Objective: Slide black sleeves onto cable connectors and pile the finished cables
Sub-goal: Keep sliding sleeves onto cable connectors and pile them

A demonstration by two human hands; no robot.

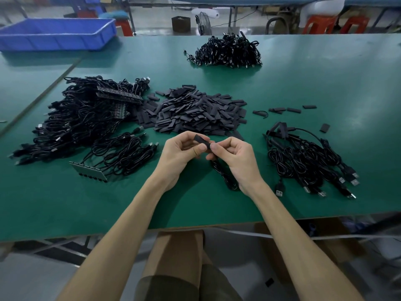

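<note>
My left hand [182, 155] pinches a flat black sleeve [202, 141] just above the green table [195, 205]. My right hand [234, 157] meets the sleeve's right end with curled fingers and holds a black cable [224, 177] that loops down under the wrist. The connector end is hidden between my fingers. A heap of loose black sleeves [195, 111] lies right behind my hands. To the right sits a small pile of cables with USB plugs [310, 161], some with sleeves on them.
A big tangle of cables with connector strips [86, 118] fills the left side, one strip [89, 171] at its front. Another cable pile [227, 51] lies far back. A blue bin [58, 33] stands at the back left. A few stray sleeves [290, 109] lie right of the heap.
</note>
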